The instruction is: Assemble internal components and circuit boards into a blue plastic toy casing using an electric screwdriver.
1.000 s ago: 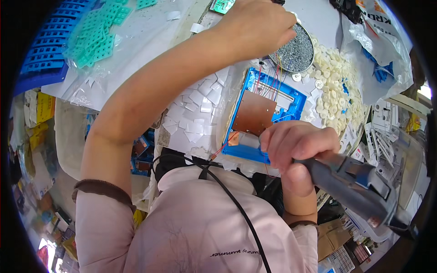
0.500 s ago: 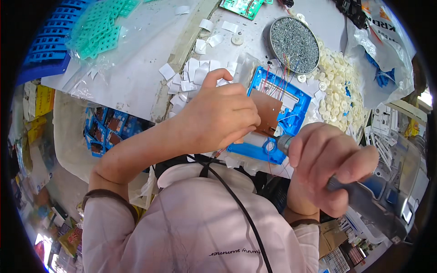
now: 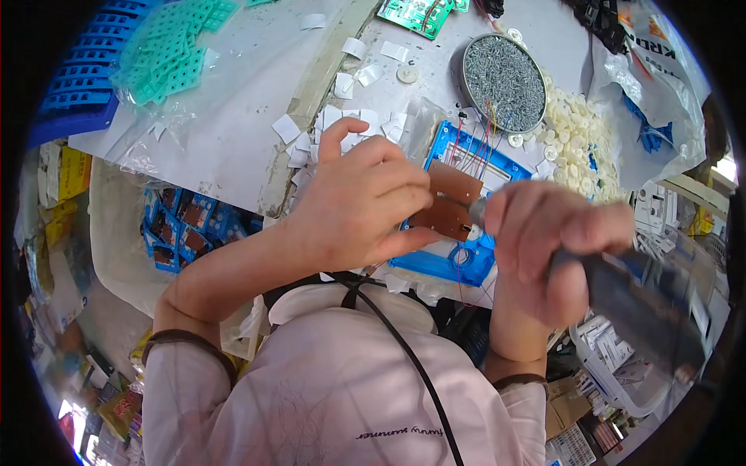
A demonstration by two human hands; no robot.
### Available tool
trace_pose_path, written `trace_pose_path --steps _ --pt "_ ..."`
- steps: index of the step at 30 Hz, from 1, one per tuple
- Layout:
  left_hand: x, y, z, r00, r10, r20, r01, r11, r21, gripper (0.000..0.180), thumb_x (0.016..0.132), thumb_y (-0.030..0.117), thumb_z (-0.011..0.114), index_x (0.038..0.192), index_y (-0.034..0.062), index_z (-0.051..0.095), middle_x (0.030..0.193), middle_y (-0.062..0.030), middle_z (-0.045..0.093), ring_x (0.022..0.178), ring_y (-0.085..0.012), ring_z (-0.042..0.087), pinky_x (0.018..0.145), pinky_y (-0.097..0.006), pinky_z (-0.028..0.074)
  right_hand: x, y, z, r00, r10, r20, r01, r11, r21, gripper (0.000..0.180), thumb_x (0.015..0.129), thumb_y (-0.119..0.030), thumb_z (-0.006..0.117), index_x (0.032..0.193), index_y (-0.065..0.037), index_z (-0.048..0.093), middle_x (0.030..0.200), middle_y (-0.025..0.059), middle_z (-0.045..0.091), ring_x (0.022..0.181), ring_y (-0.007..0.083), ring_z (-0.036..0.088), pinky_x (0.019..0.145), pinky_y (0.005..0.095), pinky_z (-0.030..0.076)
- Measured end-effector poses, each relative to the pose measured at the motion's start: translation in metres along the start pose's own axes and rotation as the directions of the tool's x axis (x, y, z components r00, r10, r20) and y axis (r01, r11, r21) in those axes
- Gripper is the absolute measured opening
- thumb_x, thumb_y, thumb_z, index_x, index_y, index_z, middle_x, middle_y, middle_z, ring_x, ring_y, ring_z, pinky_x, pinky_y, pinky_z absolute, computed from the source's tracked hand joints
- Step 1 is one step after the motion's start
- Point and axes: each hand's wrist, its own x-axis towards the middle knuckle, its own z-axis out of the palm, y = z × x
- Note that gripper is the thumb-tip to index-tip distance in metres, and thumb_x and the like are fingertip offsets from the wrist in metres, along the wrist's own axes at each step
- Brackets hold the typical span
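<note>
Bright clutter fills the room around a scuffed white surface (image 3: 435, 58). Nearest, a black cable (image 3: 404, 353) runs down the person's pale pink shirt (image 3: 334, 388), and to the left a translucent bin (image 3: 116, 241) holds a heap of blue units (image 3: 175, 225) with brown parts.

Toward the near edge of the surface lies an open blue housing (image 3: 435, 268), with a brown board (image 3: 454, 179) set over it. The left hand (image 3: 361, 198) is at the board's left side, index finger raised, thumb and other fingers partly spread; whether they pinch the board or only press it, I cannot tell. The right hand (image 3: 536, 233) is wrapped around a dark power screwdriver (image 3: 641, 311), whose front end points across the board from the right; blur hides whether its bit touches anything.

This unit looks partly put together: the board is in place, but much of the housing's inside is exposed, and thin coloured wires (image 3: 488, 132) trail loose at its far side. Loose wiring and the lack of a cover seem the unfinished parts; whether any screw is already in, I cannot tell.

Beyond, a round tin (image 3: 464, 74) full of small grey screws (image 3: 505, 85) stands just beside a spread of cream discs (image 3: 579, 124), with white slips (image 3: 286, 128) scattered to the left. Farther off lie a green circuit board (image 3: 416, 15) and turquoise pieces (image 3: 167, 66).
</note>
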Motion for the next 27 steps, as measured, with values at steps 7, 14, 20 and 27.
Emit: trace_pose_path --steps 7,14,20,27 --pt "-0.013 -0.003 0.006 0.994 0.083 0.066 -0.088 0.993 0.073 0.018 0.076 0.029 0.08 0.081 0.0154 0.071 0.1 0.0074 0.065 0.102 -0.0145 0.058 0.106 -0.058 0.027 0.006 0.028 0.0 0.999 0.035 -0.017 -0.035 0.999 -0.005 0.025 0.099 -0.023 0.066 0.106 -0.01 0.046 0.065 0.0008 0.053 0.057 0.0147 0.051 0.067 0.037 0.047" --pt "-0.014 -0.004 0.008 0.994 0.1 0.051 -0.104 0.992 0.065 0.013 0.077 0.025 0.078 0.081 0.0159 0.07 0.099 0.0071 0.065 0.099 -0.0149 0.058 0.107 -0.057 0.027 0.008 0.031 0.012 0.999 0.037 -0.021 -0.038 0.997 -0.062 0.028 0.099 -0.022 0.068 0.099 -0.007 0.044 0.063 0.003 0.053 0.055 0.0145 0.05 0.063 0.0366 0.048" --pt "-0.014 -0.003 0.004 0.987 0.108 0.116 -0.115 0.992 0.055 0.022 0.074 0.028 0.08 0.087 0.0149 0.069 0.102 0.003 0.064 0.099 -0.0177 0.059 0.106 -0.055 0.03 0.005 0.035 0.0 0.998 0.018 0.065 -0.007 0.987 -0.162 0.03 0.097 -0.022 0.071 0.1 -0.007 0.045 0.063 0.0029 0.053 0.054 0.0145 0.05 0.061 0.0354 0.048" --pt "-0.037 0.023 -0.012 0.965 -0.139 0.224 0.14 0.99 0.013 0.038 0.067 0.03 0.088 0.092 0.0154 0.062 0.102 -0.0023 0.058 0.093 -0.0231 0.057 0.089 -0.046 0.034 0.0 0.0 -0.028 0.992 -0.118 -0.036 0.111 0.98 -0.163 0.057 0.096 -0.033 0.07 0.138 -0.004 0.043 0.086 0.0077 0.059 0.075 0.0197 0.057 0.08 0.04 0.051"
